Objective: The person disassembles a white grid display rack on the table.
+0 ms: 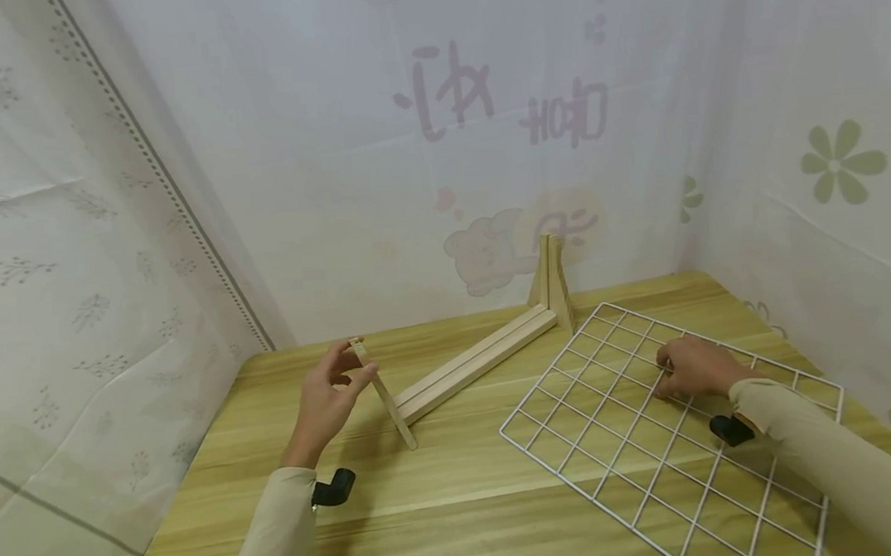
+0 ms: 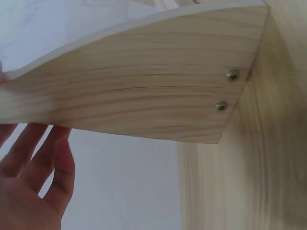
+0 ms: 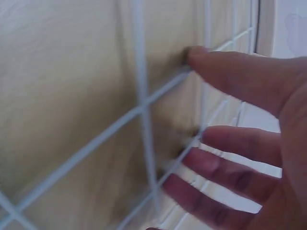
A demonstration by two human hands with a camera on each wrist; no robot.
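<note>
My left hand (image 1: 333, 396) pinches the upper part of the near end piece of a wooden stand (image 1: 457, 364), thumb on one edge and fingers on the other. In the left wrist view this end piece (image 2: 139, 81) is a tapered pale board with one curved edge and two screws near its wide end. A grooved bar runs from it to a matching upright at the far end. Over a white wire grid (image 1: 633, 469), my right hand (image 1: 696, 367) has its thumb and fingers spread, fingertips right at the wires (image 3: 142, 108).
The wooden table (image 1: 456, 510) carries both the stand and the grid, with the grid on the right. Patterned white curtains (image 1: 320, 151) hang behind the table and along both sides. A black wrist mount (image 1: 335, 488) projects below each hand.
</note>
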